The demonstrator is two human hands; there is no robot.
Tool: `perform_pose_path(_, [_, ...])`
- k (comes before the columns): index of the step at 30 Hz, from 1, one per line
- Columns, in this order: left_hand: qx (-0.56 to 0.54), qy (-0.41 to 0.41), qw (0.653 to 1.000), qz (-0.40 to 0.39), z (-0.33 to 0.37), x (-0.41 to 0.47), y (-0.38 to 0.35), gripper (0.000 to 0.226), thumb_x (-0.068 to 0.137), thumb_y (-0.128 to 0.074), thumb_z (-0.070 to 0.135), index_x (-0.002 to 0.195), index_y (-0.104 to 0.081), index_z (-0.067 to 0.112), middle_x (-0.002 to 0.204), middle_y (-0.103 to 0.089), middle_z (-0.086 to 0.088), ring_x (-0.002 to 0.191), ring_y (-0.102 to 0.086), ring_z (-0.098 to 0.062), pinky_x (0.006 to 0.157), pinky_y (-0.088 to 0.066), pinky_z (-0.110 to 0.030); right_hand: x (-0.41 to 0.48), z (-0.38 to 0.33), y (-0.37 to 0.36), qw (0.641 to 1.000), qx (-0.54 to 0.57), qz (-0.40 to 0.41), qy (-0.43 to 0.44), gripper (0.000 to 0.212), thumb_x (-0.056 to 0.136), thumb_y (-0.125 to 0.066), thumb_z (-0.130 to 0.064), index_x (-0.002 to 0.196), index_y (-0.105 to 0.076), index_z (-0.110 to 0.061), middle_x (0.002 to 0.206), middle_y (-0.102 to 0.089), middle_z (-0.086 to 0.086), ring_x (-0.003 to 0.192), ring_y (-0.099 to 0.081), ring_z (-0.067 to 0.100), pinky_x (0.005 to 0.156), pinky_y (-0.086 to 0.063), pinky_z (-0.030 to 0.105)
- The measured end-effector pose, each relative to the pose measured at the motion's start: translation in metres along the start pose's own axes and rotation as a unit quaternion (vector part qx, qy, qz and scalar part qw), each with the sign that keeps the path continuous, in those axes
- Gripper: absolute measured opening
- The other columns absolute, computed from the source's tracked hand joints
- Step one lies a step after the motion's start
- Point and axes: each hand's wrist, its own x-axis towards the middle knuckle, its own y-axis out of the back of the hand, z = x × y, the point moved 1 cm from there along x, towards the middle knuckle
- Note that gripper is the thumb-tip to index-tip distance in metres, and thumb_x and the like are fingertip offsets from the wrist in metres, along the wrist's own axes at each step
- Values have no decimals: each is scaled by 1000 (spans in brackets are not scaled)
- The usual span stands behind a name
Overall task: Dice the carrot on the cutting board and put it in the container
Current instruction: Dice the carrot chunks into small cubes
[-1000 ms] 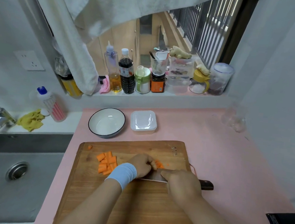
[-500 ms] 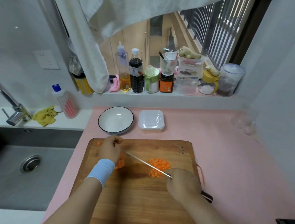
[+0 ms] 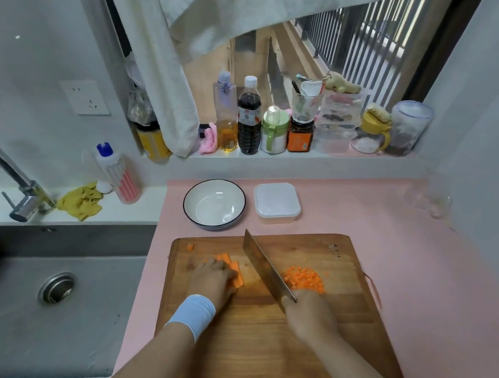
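On the wooden cutting board point(image 3: 271, 340) my left hand point(image 3: 211, 279) lies over a bunch of orange carrot sticks point(image 3: 231, 266), fingers curled on them. My right hand point(image 3: 308, 315) grips the handle of a cleaver point(image 3: 265, 267), whose blade points up and away between the sticks and a heap of diced carrot point(image 3: 304, 279) to the right. One loose carrot bit point(image 3: 191, 246) sits at the board's far left corner. Behind the board stand a white bowl point(image 3: 214, 203) with a dark rim and a white square container point(image 3: 277, 203) with its lid on.
A steel sink point(image 3: 42, 305) and tap point(image 3: 10, 174) lie to the left, with a yellow cloth point(image 3: 80, 200) and a dish-soap bottle point(image 3: 118, 172) on the ledge. Bottles and jars point(image 3: 280, 124) crowd the windowsill. The pink counter point(image 3: 419, 270) extends right.
The cleaver has swung from lying flat across the board to standing up between the two carrot groups. My left hand slid back onto the carrot sticks.
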Motion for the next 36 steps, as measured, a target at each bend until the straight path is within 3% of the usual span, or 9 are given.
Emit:
perform_pose_path(7, [-83, -84, 991, 62, 18, 6, -23, 28, 92, -56, 43, 117, -65, 35, 116, -63, 12, 111, -47, -16, 92, -27, -29, -9, -1, -10, 999, 14, 30, -19, 27, 99, -48, -40, 89, -70, -29, 77, -67, -8, 80, -66, 19, 72, -54, 32])
perform_pose_path(10, [-133, -137, 978, 82, 32, 13, -32, 18, 84, -68, 26, 101, -73, 25, 98, -67, 3, 98, -55, -24, 87, -41, -34, -14, 2, -8, 999, -10, 50, -14, 28, 101, -46, -39, 89, -69, -28, 75, -63, -11, 77, -61, 17, 67, -46, 29])
perform_pose_path(12, [-171, -161, 966, 109, 35, 19, -42, 17, 75, -75, 11, 89, -75, 20, 87, -67, 1, 86, -59, -25, 75, -53, -35, -17, 5, -7, 998, -27, 58, -9, 27, 101, -45, -38, 93, -69, -29, 75, -61, -12, 79, -61, 18, 67, -43, 29])
perform_pose_path(15, [-206, -205, 948, 133, 41, 18, -46, 22, 67, -74, 2, 82, -74, 17, 86, -66, 2, 84, -60, -19, 67, -55, -26, -19, 10, -6, 997, -43, 58, 7, 25, 101, -43, -37, 100, -67, -33, 85, -66, -9, 90, -66, 18, 71, -47, 31])
perform_pose_path(20, [-214, -246, 933, 154, 44, 14, -57, 24, 71, -76, 2, 92, -74, 14, 93, -65, -1, 94, -54, -13, 77, -51, -22, -23, 14, -7, 992, -83, 84, 50, 28, 101, -42, -35, 117, -65, -38, 96, -72, -7, 95, -66, 16, 73, -46, 30])
perform_pose_path(25, [-217, -268, 921, 180, 44, 10, -65, 30, 80, -73, 5, 108, -72, 13, 117, -65, -7, 113, -57, -20, 96, -47, -25, -28, 15, -12, 986, -113, 86, 85, 41, 103, -40, -37, 141, -52, -41, 115, -71, -8, 108, -65, 15, 90, -51, 32])
perform_pose_path(30, [-240, -271, 914, 182, 42, 10, -69, 27, 84, -68, 8, 110, -70, 14, 120, -64, -5, 114, -57, -20, 98, -45, -23, -30, 20, -8, 984, -127, 78, 93, 41, 104, -39, -35, 144, -50, -40, 116, -70, -9, 107, -65, 13, 88, -49, 28])
perform_pose_path(36, [-245, -266, 912, 195, 41, 11, -72, 23, 90, -54, 12, 105, -72, 11, 107, -65, -5, 105, -57, -16, 96, -41, -16, -30, 23, -5, 986, -127, 63, 87, 38, 104, -38, -34, 139, -54, -39, 113, -71, -8, 105, -65, 12, 82, -45, 24])
